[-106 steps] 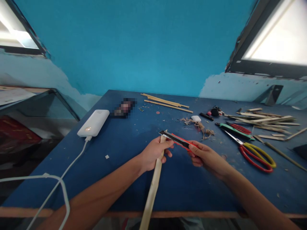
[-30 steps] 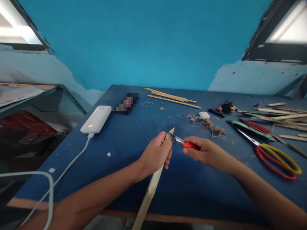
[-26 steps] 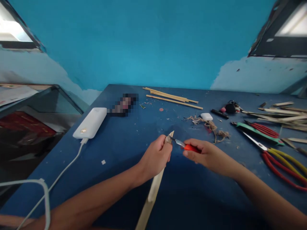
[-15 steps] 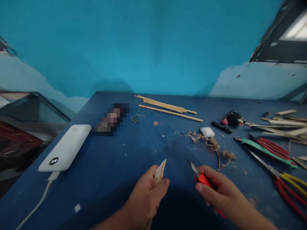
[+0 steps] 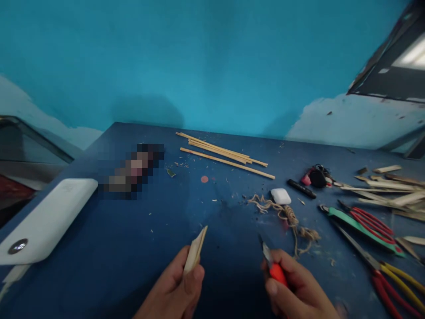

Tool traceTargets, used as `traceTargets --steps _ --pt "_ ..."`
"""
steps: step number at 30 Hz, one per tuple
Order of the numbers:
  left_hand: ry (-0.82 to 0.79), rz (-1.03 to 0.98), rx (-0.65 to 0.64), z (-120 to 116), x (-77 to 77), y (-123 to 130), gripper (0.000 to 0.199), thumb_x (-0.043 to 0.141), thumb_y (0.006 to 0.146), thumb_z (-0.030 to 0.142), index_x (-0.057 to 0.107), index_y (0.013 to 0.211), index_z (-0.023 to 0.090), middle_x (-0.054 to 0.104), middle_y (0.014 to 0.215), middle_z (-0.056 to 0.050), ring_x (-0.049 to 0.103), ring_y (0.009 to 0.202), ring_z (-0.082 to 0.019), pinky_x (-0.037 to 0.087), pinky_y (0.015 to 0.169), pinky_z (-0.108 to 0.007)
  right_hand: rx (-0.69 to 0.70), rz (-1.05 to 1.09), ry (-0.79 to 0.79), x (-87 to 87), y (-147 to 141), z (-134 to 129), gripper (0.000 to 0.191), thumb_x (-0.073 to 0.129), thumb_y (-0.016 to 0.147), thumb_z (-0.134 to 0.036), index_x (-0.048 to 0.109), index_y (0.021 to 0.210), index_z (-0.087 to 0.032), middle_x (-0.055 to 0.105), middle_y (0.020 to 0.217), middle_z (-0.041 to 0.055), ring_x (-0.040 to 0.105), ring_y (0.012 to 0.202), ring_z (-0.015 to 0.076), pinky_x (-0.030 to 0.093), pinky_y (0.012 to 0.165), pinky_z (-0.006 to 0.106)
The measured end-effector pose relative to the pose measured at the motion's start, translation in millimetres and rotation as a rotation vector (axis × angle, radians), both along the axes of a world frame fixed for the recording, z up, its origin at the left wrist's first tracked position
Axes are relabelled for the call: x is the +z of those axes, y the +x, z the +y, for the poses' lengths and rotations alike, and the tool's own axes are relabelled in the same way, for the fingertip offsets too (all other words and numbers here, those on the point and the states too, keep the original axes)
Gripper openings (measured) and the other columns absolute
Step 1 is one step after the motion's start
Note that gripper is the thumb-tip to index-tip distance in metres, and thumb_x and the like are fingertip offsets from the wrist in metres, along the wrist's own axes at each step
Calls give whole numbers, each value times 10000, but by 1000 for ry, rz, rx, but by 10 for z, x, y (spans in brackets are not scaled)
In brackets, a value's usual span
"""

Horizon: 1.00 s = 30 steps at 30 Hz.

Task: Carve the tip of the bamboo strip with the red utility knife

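My left hand is closed around a pale wooden strip, whose split or cut end points up and away from me. To its right, my right hand grips a red-handled knife with the blade pointing up and forward. A gap separates the blade from the strip. Just beyond my right hand lie a tangle of brown twine and a small white case.
Several thin sticks lie near the wall on the blue table. A white power bank and a blurred-out object are at left. Scissors, red-handled and green tools, a black marker, keys and wood strips lie at right.
The view has shifted, so the power bank appears larger and nearer the left edge. Both hands sit slightly lower and further left in view, still holding the strip and the knife.
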State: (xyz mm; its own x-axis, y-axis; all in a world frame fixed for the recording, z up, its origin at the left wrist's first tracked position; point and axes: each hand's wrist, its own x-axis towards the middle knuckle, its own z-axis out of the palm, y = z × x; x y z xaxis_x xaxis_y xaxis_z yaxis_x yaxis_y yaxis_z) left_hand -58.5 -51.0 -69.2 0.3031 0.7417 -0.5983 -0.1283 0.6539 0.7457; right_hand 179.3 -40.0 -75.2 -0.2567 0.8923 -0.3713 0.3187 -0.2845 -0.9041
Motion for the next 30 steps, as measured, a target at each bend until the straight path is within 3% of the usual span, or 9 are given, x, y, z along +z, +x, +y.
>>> traceTargets --steps 4,7,10,14,20,25,30 --pt "38 63 -40 -15 7 1 364 417 842 584 395 822 221 342 516 85 255 419 -49 216 383 -173 178 -96 -2 78 -36 -18 361 495 806 -547 562 901 -206 455 622 -14 458 553 135 386 511 233" --pt "62 59 18 -5 15 40 338 310 907 520 426 823 214 411 515 68 332 421 -57 278 397 -170 284 -165 30 124 -68 -32 345 481 823 -529 549 916 -204 474 601 -18 457 555 140 371 521 237" --pt "71 74 65 5 33 83 263 332 922 434 441 838 210 435 526 68 354 430 -56 293 401 -158 359 -226 62 160 -100 -43 279 473 845 -477 530 913 -212 507 631 -12 457 557 140 348 515 239" --pt "146 179 13 -12 83 124 210 341 920 331 429 784 198 431 522 73 371 430 -55 327 417 -162 430 -313 105 195 -129 -71 203 475 872 -421 485 829 -223 546 651 -17 467 564 138 334 520 242" --pt "272 289 -34 -84 125 155 205 371 899 335 417 754 197 427 519 79 383 419 -52 330 396 -151 426 -301 243 211 -180 -159 187 441 910 -380 471 803 -230 546 669 -26 486 573 132 326 516 245" --pt "105 220 -181 -73 248 123 85 367 823 197 445 856 207 496 591 57 494 412 -95 411 355 -197 436 -317 249 290 -274 -167 106 468 898 -330 495 850 -239 538 670 -36 484 574 129 328 515 241" --pt "83 225 -129 -69 243 93 108 353 803 190 442 862 206 473 550 61 500 415 -107 425 338 -198 450 -310 278 337 -362 -165 89 464 897 -290 504 844 -232 549 706 -31 501 619 130 340 547 241"
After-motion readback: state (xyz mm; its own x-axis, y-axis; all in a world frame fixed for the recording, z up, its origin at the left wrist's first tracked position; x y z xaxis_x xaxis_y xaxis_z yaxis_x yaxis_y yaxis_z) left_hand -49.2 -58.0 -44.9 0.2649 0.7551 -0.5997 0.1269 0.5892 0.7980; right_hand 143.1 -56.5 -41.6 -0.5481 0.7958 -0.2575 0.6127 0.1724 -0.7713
